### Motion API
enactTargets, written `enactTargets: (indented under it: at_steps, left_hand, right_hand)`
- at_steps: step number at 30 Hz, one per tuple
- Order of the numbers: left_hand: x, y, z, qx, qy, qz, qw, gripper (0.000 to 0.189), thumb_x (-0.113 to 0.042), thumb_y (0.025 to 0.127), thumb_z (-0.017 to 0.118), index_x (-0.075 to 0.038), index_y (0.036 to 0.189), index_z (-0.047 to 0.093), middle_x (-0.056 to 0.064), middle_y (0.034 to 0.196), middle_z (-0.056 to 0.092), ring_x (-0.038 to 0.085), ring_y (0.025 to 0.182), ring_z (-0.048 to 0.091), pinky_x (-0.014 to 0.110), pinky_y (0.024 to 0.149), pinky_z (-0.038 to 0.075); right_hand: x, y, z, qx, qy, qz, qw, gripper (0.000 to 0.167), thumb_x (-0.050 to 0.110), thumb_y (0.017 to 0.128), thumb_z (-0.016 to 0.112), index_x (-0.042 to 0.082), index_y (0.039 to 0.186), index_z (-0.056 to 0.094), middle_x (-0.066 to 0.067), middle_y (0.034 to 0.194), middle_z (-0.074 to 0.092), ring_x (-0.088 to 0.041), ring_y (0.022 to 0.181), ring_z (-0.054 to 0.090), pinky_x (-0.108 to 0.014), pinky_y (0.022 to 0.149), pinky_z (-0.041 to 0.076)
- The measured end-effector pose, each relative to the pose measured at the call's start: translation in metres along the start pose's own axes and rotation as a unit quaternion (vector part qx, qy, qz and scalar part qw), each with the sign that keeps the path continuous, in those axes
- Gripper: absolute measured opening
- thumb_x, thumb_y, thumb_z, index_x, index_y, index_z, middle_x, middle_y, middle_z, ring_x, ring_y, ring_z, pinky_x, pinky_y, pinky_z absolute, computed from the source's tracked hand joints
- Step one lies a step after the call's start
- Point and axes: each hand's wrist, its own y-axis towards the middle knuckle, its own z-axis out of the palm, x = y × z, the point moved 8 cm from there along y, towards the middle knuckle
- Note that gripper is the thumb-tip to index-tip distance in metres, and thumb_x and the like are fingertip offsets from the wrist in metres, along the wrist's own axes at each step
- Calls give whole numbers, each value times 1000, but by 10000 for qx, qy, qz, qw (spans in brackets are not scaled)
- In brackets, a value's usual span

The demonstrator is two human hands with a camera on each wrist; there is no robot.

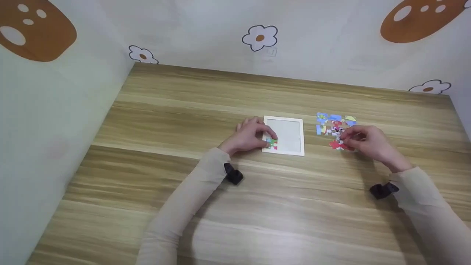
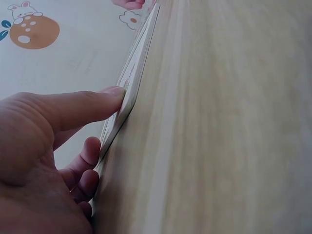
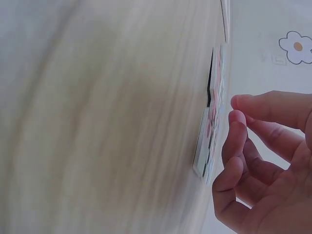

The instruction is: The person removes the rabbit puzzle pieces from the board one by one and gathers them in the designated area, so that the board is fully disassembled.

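A white puzzle frame (image 1: 302, 136) lies flat on the table, with one green and multicoloured puzzle piece (image 1: 272, 144) in its near left corner. My left hand (image 1: 252, 137) holds the frame at that corner, its thumb and index finger touching about the piece. In the left wrist view, the thumb presses on the frame's rim (image 2: 139, 73) while other fingers curl at its side. My right hand (image 1: 371, 142) hovers over a group of puzzle pieces (image 1: 322, 117), fingers loosely bent. Nothing shows between its fingertips in the right wrist view, where the pieces (image 3: 207, 141) lie just beside them.
The wood-grain table (image 1: 176, 121) meets a pale wall with printed flowers (image 1: 259, 38) at the back and another wall on the left. Several colourful pieces lie together right of the frame, some partly covered by the right hand. A black wrist mount (image 1: 233, 174) sits on each sleeve.
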Motion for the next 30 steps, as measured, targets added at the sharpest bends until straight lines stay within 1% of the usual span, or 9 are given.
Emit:
enactTargets:
  at_steps: [3,7,10,13,16,20,22,26,30]
  left_hand:
    - [0,0,0,-15,-3,31,10000,21,-17,82,76,-21,103,75,-1,109,48,22,108,34,40,90,19]
    - [1,-1,-2,-23,-80,60,9999,22,-17,82,76,-21,104,75,-1,109,48,21,108,35,41,90,19]
    - [1,-2,-4,-32,-287,99,9995,24,-16,82,76,-19,106,74,1,109,50,21,108,38,41,92,19]
    - [3,-3,-9,-64,-675,198,9975,26,-11,83,75,-14,109,73,5,107,51,19,103,41,35,92,24]
    - [6,-3,-16,-204,-917,246,9953,27,-6,83,74,-9,109,72,6,107,51,19,100,42,30,89,30]
    - [9,0,-28,-528,-618,191,9965,27,-7,81,75,-10,108,73,6,113,54,22,107,41,32,93,28]
    - [10,3,-32,-576,-395,132,9975,29,-10,81,76,-12,109,73,6,119,54,24,114,38,35,96,26]
    - [11,11,-31,-368,-95,75,9992,35,-14,81,76,-16,115,71,6,135,49,28,127,30,41,103,20]
    - [13,15,-27,-130,44,24,9999,39,-18,81,76,-20,119,69,0,146,41,29,135,20,50,105,11]
  right_hand:
    - [3,0,4,-41,31,-144,9999,13,0,88,65,-4,100,68,-15,93,65,-11,78,59,-20,64,48]
    - [10,-1,11,-24,143,-497,9987,13,-4,86,65,-5,98,68,-15,92,66,-9,78,58,-18,67,46]
    - [15,-2,17,19,146,-630,9979,13,-4,86,65,-5,98,68,-15,93,67,-10,79,59,-17,68,45]
    - [21,-2,22,62,180,-639,9978,13,-3,86,66,-4,99,69,-14,93,68,-11,80,59,-18,69,46]
    - [28,-2,28,112,251,-693,9972,12,-2,86,66,-3,98,69,-13,93,68,-14,81,59,-19,71,46]
    - [40,1,36,210,434,-811,9955,13,-3,87,65,-4,100,69,-13,93,67,-15,81,58,-20,71,47]
    - [47,2,41,249,517,-891,9944,15,-2,88,65,-4,102,68,-13,93,66,-16,81,58,-20,70,46]
    - [61,6,51,321,608,-1014,9925,21,1,89,65,-5,109,66,-13,96,65,-19,84,60,-22,73,47]
    - [74,11,61,433,663,-1003,9918,25,3,90,64,-5,114,63,-15,103,65,-24,93,61,-23,79,46]
